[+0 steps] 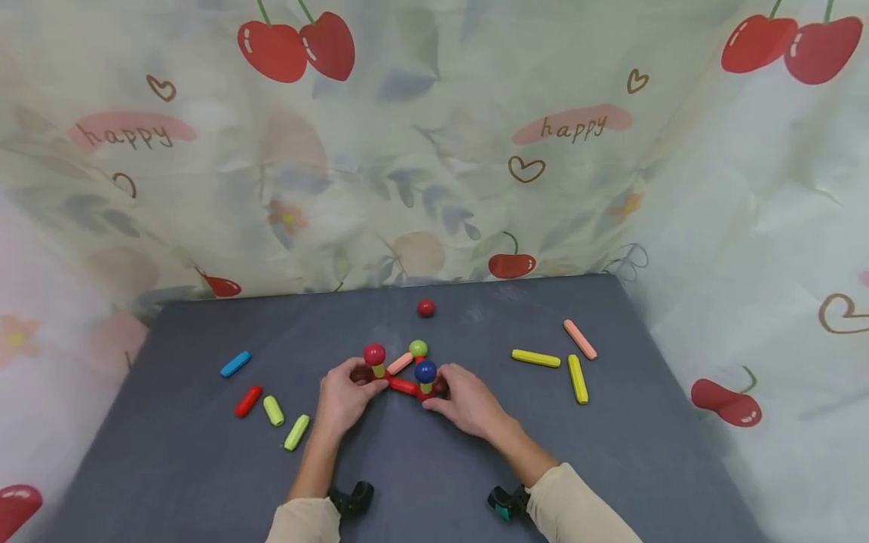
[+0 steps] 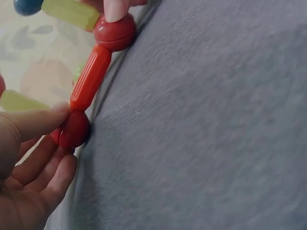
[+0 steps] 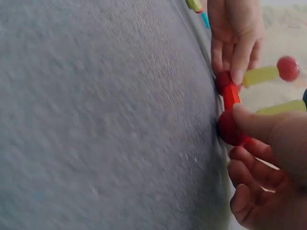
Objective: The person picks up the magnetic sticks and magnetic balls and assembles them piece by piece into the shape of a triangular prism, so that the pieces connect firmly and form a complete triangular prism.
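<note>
A small frame of balls and rods stands on the dark table between the hands. My left hand pinches its left red base ball between thumb and fingers. On the other side, my right hand grips the right red base ball. An orange-red rod joins these two balls. From each rises a short yellow-green rod, one topped by a red ball, the other by a blue ball. Behind, a pink rod and a green ball show, partly hidden.
A loose red ball lies near the table's back edge. To the left are a blue rod, a red rod and two yellow-green rods. Two yellow rods and a pink rod lie right.
</note>
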A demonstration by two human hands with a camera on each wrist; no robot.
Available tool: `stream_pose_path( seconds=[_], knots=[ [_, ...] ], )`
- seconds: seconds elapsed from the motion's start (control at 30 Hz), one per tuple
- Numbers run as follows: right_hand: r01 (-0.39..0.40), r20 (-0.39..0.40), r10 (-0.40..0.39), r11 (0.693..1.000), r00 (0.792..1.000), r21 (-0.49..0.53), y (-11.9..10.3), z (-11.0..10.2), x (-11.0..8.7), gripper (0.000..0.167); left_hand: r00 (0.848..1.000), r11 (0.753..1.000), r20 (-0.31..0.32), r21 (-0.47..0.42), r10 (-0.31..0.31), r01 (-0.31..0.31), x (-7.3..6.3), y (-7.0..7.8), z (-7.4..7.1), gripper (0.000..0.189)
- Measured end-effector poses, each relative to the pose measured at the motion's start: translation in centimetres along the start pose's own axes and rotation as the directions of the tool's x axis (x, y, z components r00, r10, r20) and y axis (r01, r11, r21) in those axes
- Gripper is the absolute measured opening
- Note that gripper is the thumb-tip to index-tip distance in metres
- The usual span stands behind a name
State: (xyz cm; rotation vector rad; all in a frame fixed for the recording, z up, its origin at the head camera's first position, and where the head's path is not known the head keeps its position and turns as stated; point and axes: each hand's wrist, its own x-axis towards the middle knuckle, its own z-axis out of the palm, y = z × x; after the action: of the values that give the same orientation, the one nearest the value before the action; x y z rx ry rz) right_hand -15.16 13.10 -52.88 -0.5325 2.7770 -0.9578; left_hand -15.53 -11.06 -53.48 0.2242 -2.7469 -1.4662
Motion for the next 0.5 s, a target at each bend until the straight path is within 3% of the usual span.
stream_pose_path(
  seconds=[0.3, 0.4, 0.5],
  knots=[
    [0.039, -0.092, -0.062, 0.973, 0.994, -0.226, 2.0, -1.6, 2.6, 0.026, 1.000, 1.000, 0.012, -0.016, 0.013, -0.013, -0.2, 0.7, 1.5, 0.035],
    [0.042, -0.085, -0.069, 0.959, 0.994, -0.281, 2.5, -2.1, 2.8, 0.031, 0.999, 0.999, 0.014, 0.025, 0.031, -0.032, 0.0, 1.1, 2.1, 0.036],
    [0.016, -0.092, -0.051, 0.937, 0.994, -0.348, 2.4, -2.7, 2.4, 0.047, 0.999, 0.998, 0.001, 0.052, 0.042, -0.042, 0.0, 1.5, 2.4, 0.036]
  ],
)
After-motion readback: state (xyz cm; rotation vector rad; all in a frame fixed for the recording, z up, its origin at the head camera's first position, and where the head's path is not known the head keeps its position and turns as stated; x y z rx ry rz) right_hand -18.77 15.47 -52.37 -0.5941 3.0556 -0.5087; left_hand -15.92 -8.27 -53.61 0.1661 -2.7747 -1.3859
